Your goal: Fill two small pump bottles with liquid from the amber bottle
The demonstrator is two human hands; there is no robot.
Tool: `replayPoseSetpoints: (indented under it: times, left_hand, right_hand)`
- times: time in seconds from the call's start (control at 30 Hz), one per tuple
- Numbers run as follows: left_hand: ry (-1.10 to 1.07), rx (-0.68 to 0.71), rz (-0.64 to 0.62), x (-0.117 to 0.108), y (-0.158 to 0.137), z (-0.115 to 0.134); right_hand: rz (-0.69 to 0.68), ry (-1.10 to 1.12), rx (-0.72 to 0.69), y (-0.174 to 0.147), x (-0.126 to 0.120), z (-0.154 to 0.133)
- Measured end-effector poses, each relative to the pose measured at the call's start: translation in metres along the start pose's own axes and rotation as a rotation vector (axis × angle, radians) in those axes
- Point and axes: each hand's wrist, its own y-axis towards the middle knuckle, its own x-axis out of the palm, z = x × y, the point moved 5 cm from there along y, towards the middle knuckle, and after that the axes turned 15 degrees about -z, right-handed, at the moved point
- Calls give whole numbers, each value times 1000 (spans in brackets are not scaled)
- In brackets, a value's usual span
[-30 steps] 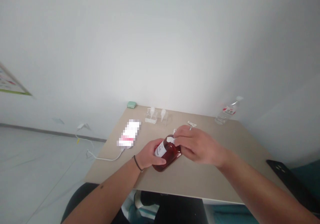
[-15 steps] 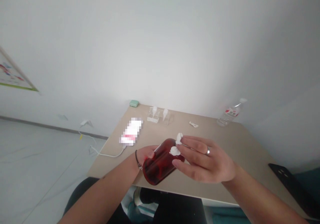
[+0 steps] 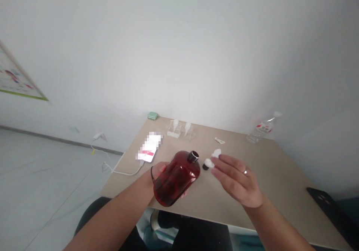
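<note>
My left hand (image 3: 160,167) is closed around a dark red-brown bottle (image 3: 177,179), mostly hidden behind it. The bottle leans to the right above the table's front part, its uncapped threaded neck (image 3: 193,156) pointing up and right. Just right of that neck is my right hand (image 3: 234,178), palm down, a ring on one finger. Two white, cotton-like tufts sit at its fingertips: an upper tuft (image 3: 216,153) and a lower tuft (image 3: 208,163). Beside the lower one shows a small black piece (image 3: 205,167); whether it touches the tuft, I cannot tell.
A lit phone (image 3: 151,147) with a white cable (image 3: 126,173) lies on the table (image 3: 238,213) at left. Behind are a green case (image 3: 153,115), a clear stand (image 3: 174,133) with white-tipped items, and a small white strip (image 3: 219,141). A clear water bottle (image 3: 262,129) stands right; a dark phone-like object (image 3: 322,198) lies at the right edge.
My right hand has moved right, away from the bottle, with the white tufts at its fingertips. The bottle's open neck and the black piece have come into view.
</note>
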Motion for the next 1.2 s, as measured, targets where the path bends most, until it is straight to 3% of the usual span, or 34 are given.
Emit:
replayPoseSetpoints:
  times: [0.1,0.23,0.3,0.37,0.47,0.67,0.77,0.83,1.0,1.2]
  left_hand:
    - [58,80,134,-6,-1,6]
    - [157,225,317,-2,5,20]
    - [219,268,407,-2,9,25]
    - [328,290,507,-6,11,29]
    - [501,296,601,-16,12,32]
    - [814,227,783,-23,7,34]
    - [921,195,847,-20,6,37]
    - [955,188,867,-20,5,38]
    - [979,178,875,-35,-2,38]
    - [979,69,1022,-48,-12,38]
  right_hand:
    - [34,-70,364,-40,25,41]
    - [-134,-160,813,-118,64,102]
    - [-249,-123,976,-152,79,121]
    - [-310,-71,1014,-165,87,124]
    - [-183,33,972,-143,82,100]
    - [-120,975,855,-33,99,21]
    - [-87,1082,971,-6,112,11]
    - [-69,1081,1039,0,118,13]
    - [-7,1023,1016,2,118,35]
    - [144,917,1085,-13,114,109]
